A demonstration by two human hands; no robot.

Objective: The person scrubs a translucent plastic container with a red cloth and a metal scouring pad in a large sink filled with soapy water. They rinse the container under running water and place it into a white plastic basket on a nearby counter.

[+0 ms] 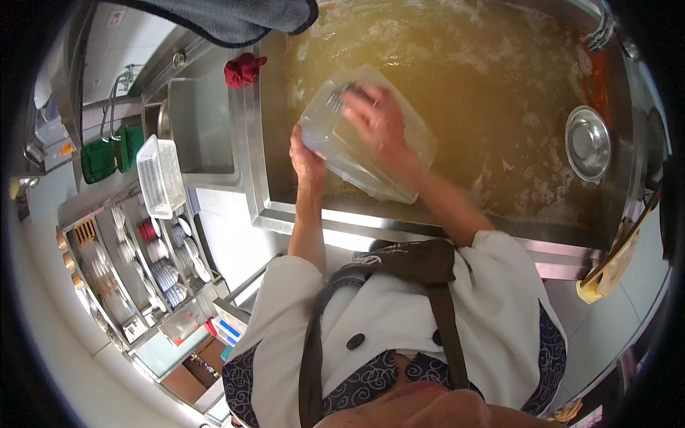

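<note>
My left hand (309,158) grips the near left edge of a translucent plastic container (369,166), which lies tilted over a large stainless steel sink (256,139) of cloudy, yellowish water (481,107). Pressed to the container's upper surface is my right hand (379,117), blurred by motion. Its fingers close on a dark, shiny scrubbing pad (336,100), possibly steel wool; most of it is hidden under the hand. Whether the container's lower part touches the water I cannot tell.
Towards the sink's right wall sits a round metal bowl (587,143). A red cloth (243,69) lies on the left rim, beside a smaller basin (203,128). Further left are a white plastic basket (160,176) and shelves of stacked dishes (163,275). Dark grey cloth (241,21) hangs at the top.
</note>
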